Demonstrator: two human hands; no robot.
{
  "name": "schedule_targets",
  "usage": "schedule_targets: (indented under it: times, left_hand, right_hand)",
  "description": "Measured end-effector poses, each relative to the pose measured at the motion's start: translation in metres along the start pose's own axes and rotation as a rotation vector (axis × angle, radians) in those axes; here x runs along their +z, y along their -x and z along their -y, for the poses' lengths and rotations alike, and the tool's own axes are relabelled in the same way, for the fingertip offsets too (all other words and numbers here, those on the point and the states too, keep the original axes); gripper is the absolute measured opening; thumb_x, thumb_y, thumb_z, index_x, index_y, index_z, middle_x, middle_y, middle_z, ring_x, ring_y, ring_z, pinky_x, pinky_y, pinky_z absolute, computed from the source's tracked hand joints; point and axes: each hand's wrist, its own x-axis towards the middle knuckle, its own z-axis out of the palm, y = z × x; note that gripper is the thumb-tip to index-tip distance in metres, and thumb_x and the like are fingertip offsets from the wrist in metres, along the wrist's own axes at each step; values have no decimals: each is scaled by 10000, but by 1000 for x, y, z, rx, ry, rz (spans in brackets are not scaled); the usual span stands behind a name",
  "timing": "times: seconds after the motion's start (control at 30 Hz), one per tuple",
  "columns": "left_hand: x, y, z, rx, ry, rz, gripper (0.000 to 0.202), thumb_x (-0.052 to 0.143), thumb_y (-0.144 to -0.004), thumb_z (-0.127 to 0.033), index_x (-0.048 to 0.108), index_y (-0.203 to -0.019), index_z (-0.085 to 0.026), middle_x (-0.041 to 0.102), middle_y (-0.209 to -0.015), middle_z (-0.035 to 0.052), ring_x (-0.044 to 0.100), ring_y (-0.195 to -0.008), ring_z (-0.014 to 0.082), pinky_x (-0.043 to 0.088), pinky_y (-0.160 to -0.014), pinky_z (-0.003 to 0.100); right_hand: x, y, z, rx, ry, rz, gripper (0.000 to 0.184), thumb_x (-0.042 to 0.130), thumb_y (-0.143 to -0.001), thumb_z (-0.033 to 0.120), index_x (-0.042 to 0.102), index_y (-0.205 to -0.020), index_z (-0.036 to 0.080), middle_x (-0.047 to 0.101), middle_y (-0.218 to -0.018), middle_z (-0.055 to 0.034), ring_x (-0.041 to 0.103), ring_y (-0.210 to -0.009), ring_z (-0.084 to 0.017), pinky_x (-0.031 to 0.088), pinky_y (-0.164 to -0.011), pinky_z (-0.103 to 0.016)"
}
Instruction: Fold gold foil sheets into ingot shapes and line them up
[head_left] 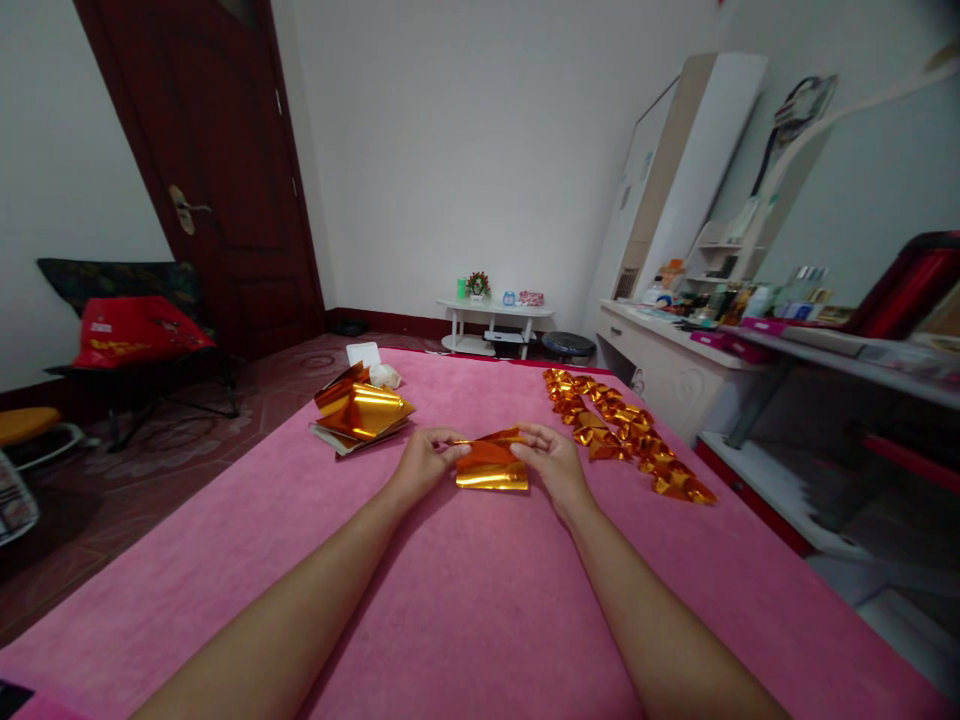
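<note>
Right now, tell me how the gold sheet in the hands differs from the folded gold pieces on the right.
The gold sheet is a single piece held between the left hand and right hand; the folded gold pieces are many, lying untouched in rough rows. The gold sheet shows a broad, mostly smooth face, while the folded gold pieces look crumpled and many-faceted. Both are shiny orange-gold.

You can read no text, number or brand: the yellow and white marks (120, 349) on the red bag (146, 328) at the left of your frame are too blurred to make out.
</note>
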Motion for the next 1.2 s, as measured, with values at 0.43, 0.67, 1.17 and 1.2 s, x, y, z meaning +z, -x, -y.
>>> schedule_targets:
  times: [0.43,0.67,1.17,1.2]
  left_hand:
    - [14,7,-22,107,-103,86,136,670,-729,-263,748,-795,-172,706,-770,58,615,-703,182,439,-652,248]
    - [15,7,-25,135,-106,50,134,653,-751,-258,759,-790,-186,695,-748,59,613,-696,186,437,-649,254]
    - [15,6,-23,122,-42,-66,89,676,-719,-211,746,-758,-171,711,-755,56,620,-700,179,452,-673,258]
    - [15,6,-23,149,-72,-63,86,670,-725,-204,745,-755,-175,709,-751,54,619,-702,178,452,-681,261]
  right_hand:
    - [10,3,3,-100,108,55,266,796,-524,260,679,-747,173,645,-647,2,587,-598,-138,481,-570,-242]
    - [10,4,2,-125,134,69,252,749,-613,282,712,-842,182,655,-707,-12,591,-646,-147,468,-614,-258]
    - [9,7,14,-375,323,23,64,659,-699,245,689,-655,208,628,-714,-13,572,-695,-170,435,-645,-278]
    - [11,7,15,-380,346,42,68,657,-701,242,688,-652,206,630,-702,-14,570,-685,-170,432,-642,-281]
